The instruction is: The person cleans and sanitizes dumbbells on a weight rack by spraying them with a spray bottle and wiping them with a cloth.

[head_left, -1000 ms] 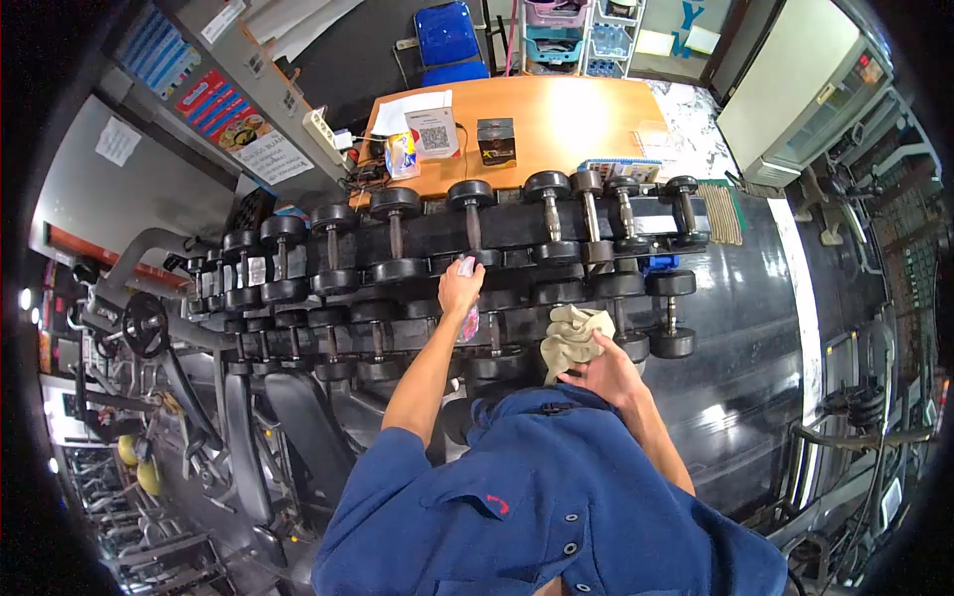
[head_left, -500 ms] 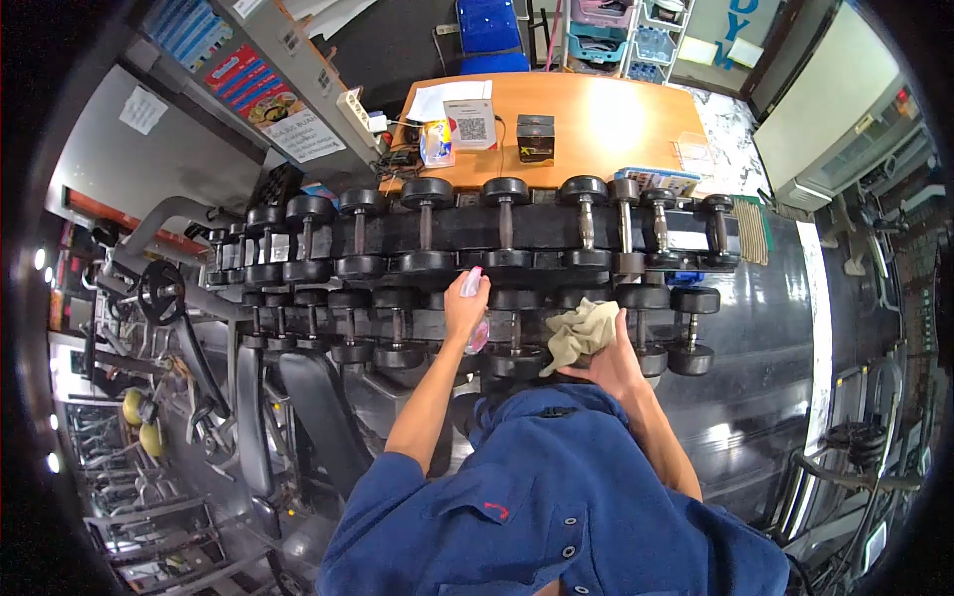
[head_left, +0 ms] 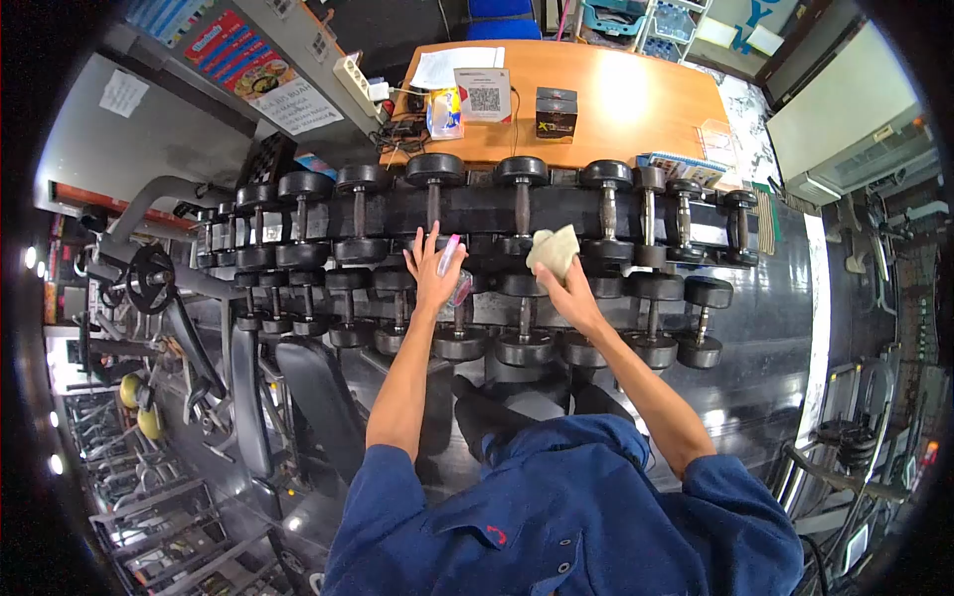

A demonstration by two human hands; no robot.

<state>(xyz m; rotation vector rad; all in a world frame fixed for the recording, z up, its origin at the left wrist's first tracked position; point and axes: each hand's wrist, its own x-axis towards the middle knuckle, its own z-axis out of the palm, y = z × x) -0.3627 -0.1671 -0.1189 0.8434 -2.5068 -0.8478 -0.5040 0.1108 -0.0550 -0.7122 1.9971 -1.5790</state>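
My left hand [head_left: 429, 280] reaches over the dumbbell rack, its fingers stretched up near the upper row. Along its thumb side it holds a small clear spray bottle [head_left: 461, 290] with a pink and white top. My right hand [head_left: 568, 296] grips a pale olive cloth [head_left: 556, 252], bunched with a corner pointing up. That cloth overlaps the lower end of an upper-row dumbbell [head_left: 523, 199] in this view. Beneath both hands lies the lower row, including one black dumbbell [head_left: 526, 316] with a metal handle.
Behind the rack stands a wooden desk [head_left: 636, 104] bearing a QR-code sign [head_left: 484, 96], a black box [head_left: 556, 113] and a yellow and blue packet [head_left: 444, 114]. A padded bench [head_left: 316, 397] and a weight machine [head_left: 164, 273] are at the left.
Both hands have risen toward the upper row. My right hand has brought the cloth up and left, and it looks more folded. My left hand's fingers have spread out around the bottle.
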